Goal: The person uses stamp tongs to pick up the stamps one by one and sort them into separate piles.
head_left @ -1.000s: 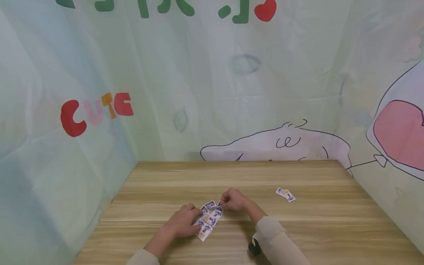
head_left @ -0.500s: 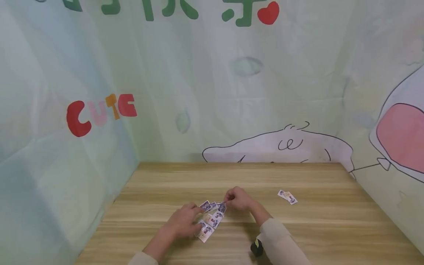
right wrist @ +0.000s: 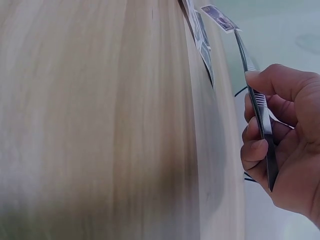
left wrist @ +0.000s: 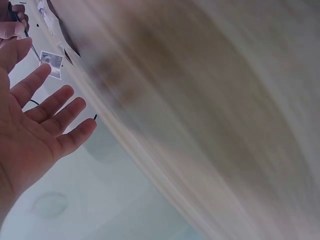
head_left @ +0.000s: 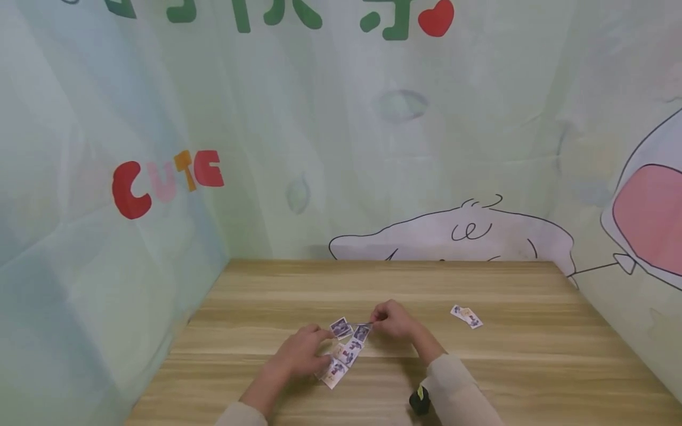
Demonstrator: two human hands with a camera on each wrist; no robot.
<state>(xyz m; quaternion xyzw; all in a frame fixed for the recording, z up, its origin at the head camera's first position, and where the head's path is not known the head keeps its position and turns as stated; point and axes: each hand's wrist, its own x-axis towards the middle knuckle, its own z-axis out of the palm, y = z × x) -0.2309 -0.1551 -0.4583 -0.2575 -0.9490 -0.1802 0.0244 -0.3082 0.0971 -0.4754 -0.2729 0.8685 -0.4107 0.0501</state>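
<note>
My right hand (head_left: 395,319) holds metal tweezers (right wrist: 262,112) between thumb and fingers. At the tweezers' tips is a small postage stamp (right wrist: 220,18) with a dark picture and white border, raised above the table in the right wrist view. Below it, a slanting row of colourful stamps (head_left: 348,353) lies on the wooden table, with a darker stamp (head_left: 361,333) at its upper end. My left hand (head_left: 302,350) is beside the row, its thumb overlapping the lowest stamps in the head view. In the left wrist view its fingers (left wrist: 52,107) are spread, loosely extended.
Two overlapping stamps (head_left: 466,316) lie apart on the right side of the wooden table (head_left: 277,296). Beside the right sleeve (head_left: 459,387) is a small black object (head_left: 420,401) with a yellow part. A printed cloth (head_left: 298,130) hangs around the table's back and sides.
My right hand has drawn slightly up and right with the tweezers. The stamp at their tips has shifted and now shows apart from the row. The left hand stays beside the row.
</note>
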